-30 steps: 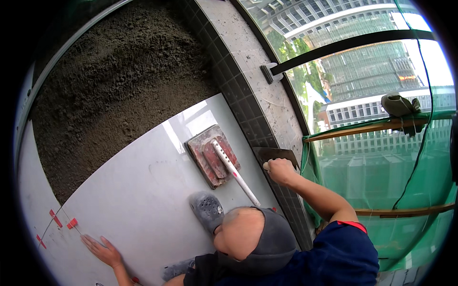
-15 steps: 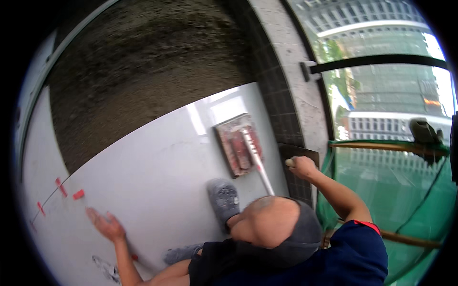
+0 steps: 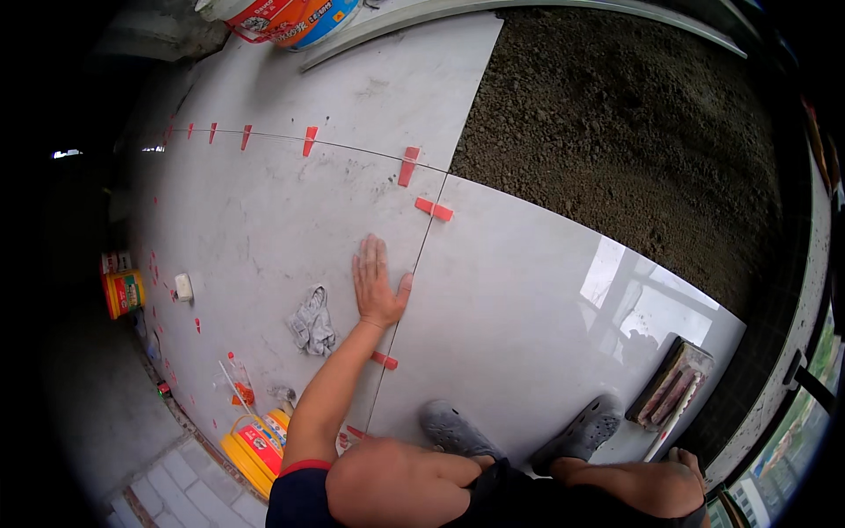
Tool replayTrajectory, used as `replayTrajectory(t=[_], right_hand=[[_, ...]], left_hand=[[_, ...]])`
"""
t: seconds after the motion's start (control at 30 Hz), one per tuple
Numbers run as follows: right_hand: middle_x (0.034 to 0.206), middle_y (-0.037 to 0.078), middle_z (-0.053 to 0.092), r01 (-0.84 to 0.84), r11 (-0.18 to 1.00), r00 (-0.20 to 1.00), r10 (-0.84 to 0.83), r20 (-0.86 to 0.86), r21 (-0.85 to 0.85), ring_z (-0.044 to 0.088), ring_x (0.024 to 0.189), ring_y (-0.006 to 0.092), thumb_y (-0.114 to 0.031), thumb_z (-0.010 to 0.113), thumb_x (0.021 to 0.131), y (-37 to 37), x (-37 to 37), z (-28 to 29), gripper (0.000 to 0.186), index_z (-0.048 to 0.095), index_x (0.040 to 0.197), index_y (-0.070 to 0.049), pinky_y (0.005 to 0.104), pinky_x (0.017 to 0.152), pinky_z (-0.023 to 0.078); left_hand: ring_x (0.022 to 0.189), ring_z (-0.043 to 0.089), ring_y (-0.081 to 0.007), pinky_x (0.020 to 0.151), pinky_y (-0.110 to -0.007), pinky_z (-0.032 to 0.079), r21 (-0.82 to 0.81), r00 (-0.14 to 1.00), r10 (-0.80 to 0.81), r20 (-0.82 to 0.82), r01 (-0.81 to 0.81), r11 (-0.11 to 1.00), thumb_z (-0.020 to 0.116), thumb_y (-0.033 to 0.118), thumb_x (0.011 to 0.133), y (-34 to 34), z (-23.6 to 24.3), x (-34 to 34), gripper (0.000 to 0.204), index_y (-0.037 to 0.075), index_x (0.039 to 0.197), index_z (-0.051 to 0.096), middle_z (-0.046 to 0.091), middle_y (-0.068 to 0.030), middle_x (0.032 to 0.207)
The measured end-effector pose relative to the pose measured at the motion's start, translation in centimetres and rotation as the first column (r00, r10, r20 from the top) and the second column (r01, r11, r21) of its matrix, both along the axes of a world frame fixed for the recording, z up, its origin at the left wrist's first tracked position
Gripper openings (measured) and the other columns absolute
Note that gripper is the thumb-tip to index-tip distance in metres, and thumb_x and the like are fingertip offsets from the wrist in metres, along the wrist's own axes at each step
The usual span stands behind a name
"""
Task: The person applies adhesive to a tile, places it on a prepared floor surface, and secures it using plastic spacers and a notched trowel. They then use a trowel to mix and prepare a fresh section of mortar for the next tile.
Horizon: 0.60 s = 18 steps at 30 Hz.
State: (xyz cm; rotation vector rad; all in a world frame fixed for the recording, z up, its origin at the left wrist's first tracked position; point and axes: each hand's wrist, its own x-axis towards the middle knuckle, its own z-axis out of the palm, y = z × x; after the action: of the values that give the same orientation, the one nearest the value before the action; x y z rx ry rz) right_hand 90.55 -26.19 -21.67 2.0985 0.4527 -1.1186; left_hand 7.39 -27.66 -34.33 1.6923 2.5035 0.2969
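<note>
My left hand [image 3: 378,286] lies flat on a large pale floor tile, fingers stretched and thumb out to the side. Its thumb reaches the thin joint between this tile and the glossy tile [image 3: 510,299] on the right. Red wedge-shaped levelling clips [image 3: 433,209] sit in the joints ahead of the hand, and another clip [image 3: 385,360] is near my forearm. Beside my left forearm lies a crumpled grey cloth [image 3: 313,321]. Only a small part of my right hand [image 3: 687,459] shows past my right knee; its fingers are mostly hidden, and what they hold cannot be seen.
A rectangular tool [image 3: 673,387] with a reddish, dirty top lies on the glossy tile by my right shoe [image 3: 581,433]. Rough dark mortar [image 3: 634,150] fills the far right. Yellow buckets [image 3: 255,453] stand at the left, another bucket [image 3: 290,19] at the back.
My view has swung left. My left hand now lies flat beside the joint. My right hand, which gripped a light-coloured handle by the wall, is now mostly hidden behind my knee.
</note>
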Motion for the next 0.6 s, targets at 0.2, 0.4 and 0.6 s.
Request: replayTrajectory(t=[0.2, 0.4, 0.6], right_hand=[[0.072, 0.004, 0.061, 0.175, 0.983, 0.979, -0.179, 0.095, 0.047, 0.053, 0.057, 0.0156, -0.052, 0.05, 0.091, -3.3, 0.6, 2.9, 0.046, 0.068, 0.088, -0.01, 0.0344, 0.053, 0.041], [0.071, 0.004, 0.061, 0.34, 0.938, 0.925, -0.347, 0.155, 0.071, 0.052, 0.055, 0.0154, -0.051, 0.051, 0.091, -8.7, -0.1, 6.2, 0.046, 0.067, 0.088, -0.009, 0.0338, 0.052, 0.041], [0.07, 0.004, 0.06, 0.409, 0.911, 0.898, -0.413, 0.152, 0.056, 0.052, 0.054, 0.0152, -0.051, 0.051, 0.091, -12.7, -0.1, 6.6, 0.045, 0.067, 0.087, -0.008, 0.0333, 0.051, 0.04]], left_hand=[[0.142, 0.025, -0.0377, 0.115, -0.051, 0.017, 0.049, 0.998, 0.018, 0.065, -0.021, 0.999, 0.055, 0.041, 0.089, 1.1, 0.4, 0.9, 0.077, -0.003, 0.146, 0.03, 0.029, -0.0223, 0.152], [0.141, 0.027, -0.0376, 0.114, -0.051, 0.019, 0.068, 0.999, 0.007, 0.034, -0.009, 0.998, 0.055, 0.041, 0.089, 1.1, -0.5, 0.6, 0.075, -0.003, 0.145, 0.033, 0.031, -0.0215, 0.151], [0.142, 0.026, -0.037, 0.114, -0.051, 0.019, 0.084, 1.0, 0.023, 0.012, -0.024, 0.996, 0.056, 0.04, 0.088, 1.1, -0.2, 0.6, 0.075, -0.003, 0.145, 0.032, 0.03, -0.0209, 0.152]])
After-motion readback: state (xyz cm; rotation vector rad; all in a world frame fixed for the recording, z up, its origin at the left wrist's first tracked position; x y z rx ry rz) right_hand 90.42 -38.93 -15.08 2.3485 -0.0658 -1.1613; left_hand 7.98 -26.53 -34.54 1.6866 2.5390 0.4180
